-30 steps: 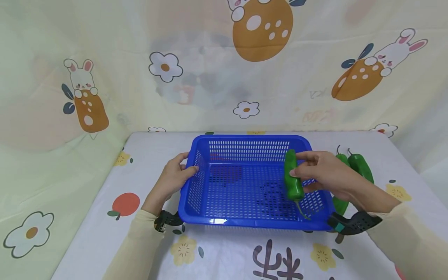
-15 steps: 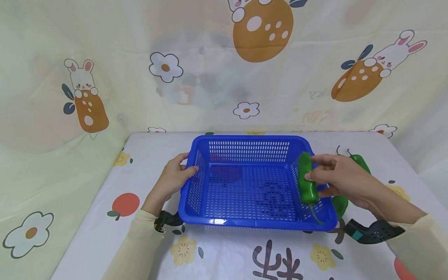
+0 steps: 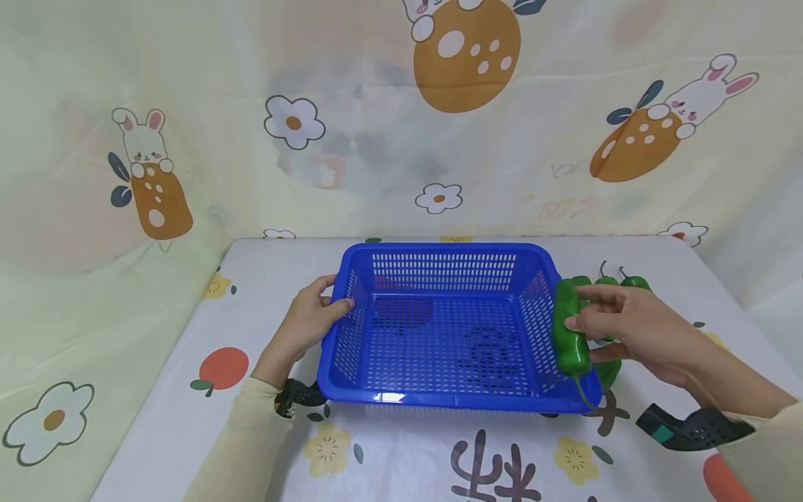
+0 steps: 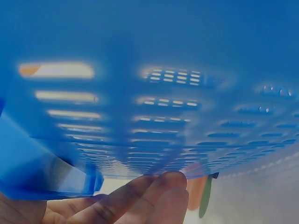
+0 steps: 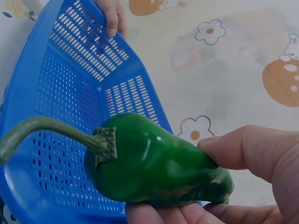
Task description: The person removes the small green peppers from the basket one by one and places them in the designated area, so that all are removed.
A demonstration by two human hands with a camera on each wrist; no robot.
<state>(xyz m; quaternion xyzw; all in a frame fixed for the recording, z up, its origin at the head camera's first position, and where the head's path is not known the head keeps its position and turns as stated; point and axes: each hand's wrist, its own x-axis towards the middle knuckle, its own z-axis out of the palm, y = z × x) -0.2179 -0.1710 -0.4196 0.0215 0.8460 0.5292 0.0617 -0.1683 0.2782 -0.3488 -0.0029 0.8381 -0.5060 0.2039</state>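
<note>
A blue perforated plastic basket stands on the table, with nothing lying in it. My left hand grips its left rim, thumb over the top; in the left wrist view the fingers show beneath the basket's pierced wall. My right hand pinches a glossy green pepper between thumb and fingers. That pepper overlaps the basket's right rim in the head view, its curved stem pointing toward me. The right wrist view shows the held pepper in front of the basket, stem to the left.
Several more green peppers lie on the table right of the basket, partly hidden by my right hand. A patterned white cloth covers the table, and a printed curtain hangs behind it.
My right hand has carried the pepper rightward, from over the inside of the basket to its right rim. The left hand and the basket have stayed put.
</note>
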